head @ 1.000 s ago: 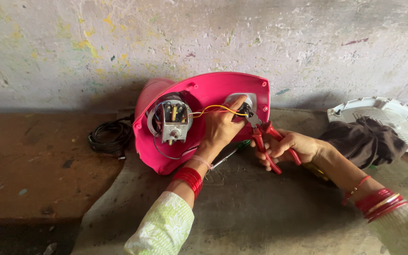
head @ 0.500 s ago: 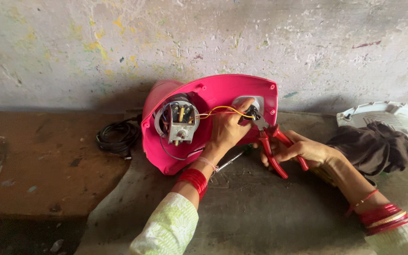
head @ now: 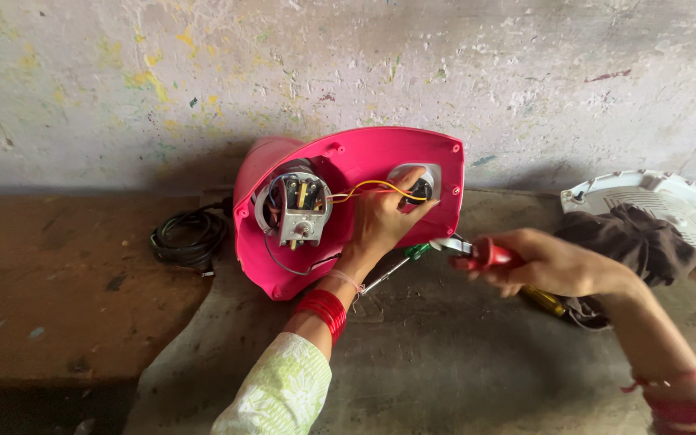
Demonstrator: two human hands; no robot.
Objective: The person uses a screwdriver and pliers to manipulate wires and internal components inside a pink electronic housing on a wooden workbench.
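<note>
Two hands work at one pink housing point(head: 364, 161), which stands tilted against the wall at the centre of the frame, its open back toward the camera. Its long axis runs left to right; a round opening on the left holds a metal switch unit point(head: 298, 208), and a smaller white-rimmed hole sits at the upper right. Yellow and red wires point(head: 364, 190) arc between the two. The left hand point(head: 376, 221) is the nearer one: it rests on the housing, fingers curled and reaching up-right to pinch the wires at the small hole. The right hand point(head: 553, 262) lies lower right, apart from the housing, closed around red-handled pliers point(head: 477, 251) whose nose points left toward the housing's lower edge. A green-handled screwdriver point(head: 400, 262) lies just below the left wrist.
</note>
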